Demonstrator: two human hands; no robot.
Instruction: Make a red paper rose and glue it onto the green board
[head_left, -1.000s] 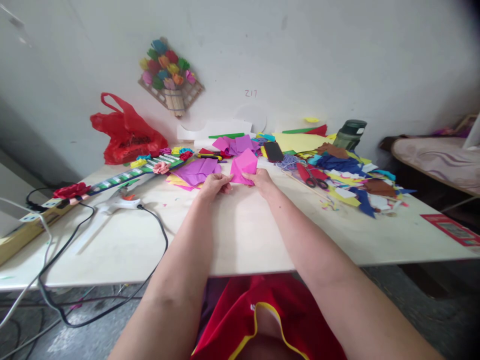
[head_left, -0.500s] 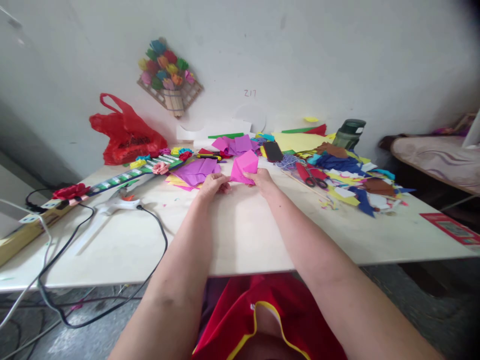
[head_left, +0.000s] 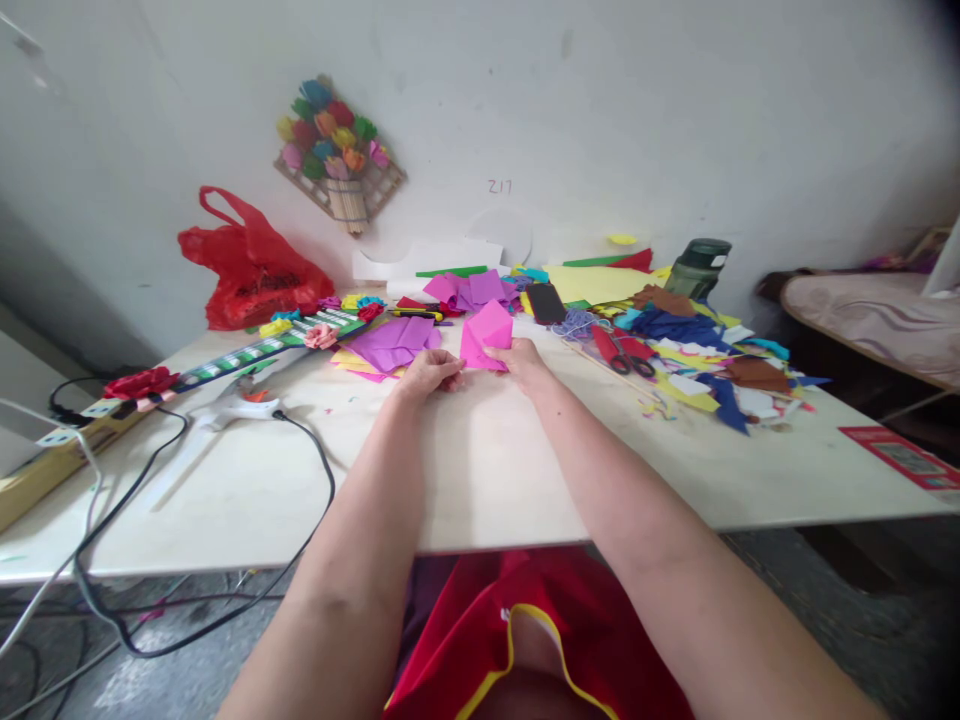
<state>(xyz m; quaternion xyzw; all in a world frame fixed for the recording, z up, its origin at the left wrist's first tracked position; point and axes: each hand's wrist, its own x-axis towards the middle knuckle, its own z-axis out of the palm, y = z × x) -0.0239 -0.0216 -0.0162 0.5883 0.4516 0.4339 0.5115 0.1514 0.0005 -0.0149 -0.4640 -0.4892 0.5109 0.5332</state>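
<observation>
Several ruffled flowers [head_left: 142, 382] run along a green and white strip [head_left: 225, 368] on our far left, with a red plastic bag [head_left: 255, 270] behind. Just nearer to us lies a white tool [head_left: 238, 408] with a black cord [head_left: 324, 455]. Next, purple sheets [head_left: 394, 343] over yellow ones, flat on the table [head_left: 495, 470].

Then our left hand [head_left: 433, 372]: fingers curled in, tips at the pink paper's lower left corner; we can't tell if they pinch it.

Pink paper [head_left: 482, 335] sits between our hands, mid-table, tilted up towards us. One bright, plain pink, thin-looking, folded: peak on top, short upright right edge, nearly straight bottom edge. We see creases slanting in from the sides, a bit like an envelope flap; tone varies slightly across the folds. Underside hidden.

Our right hand [head_left: 525, 362] grips its lower right side, thumb on the front, other fingers mostly out of sight.

Further right, we log a dark phone [head_left: 546, 303], scissors [head_left: 628, 364] by red material, heaped coloured scraps [head_left: 679, 335], and a green bottle [head_left: 700, 270] behind them.
</observation>
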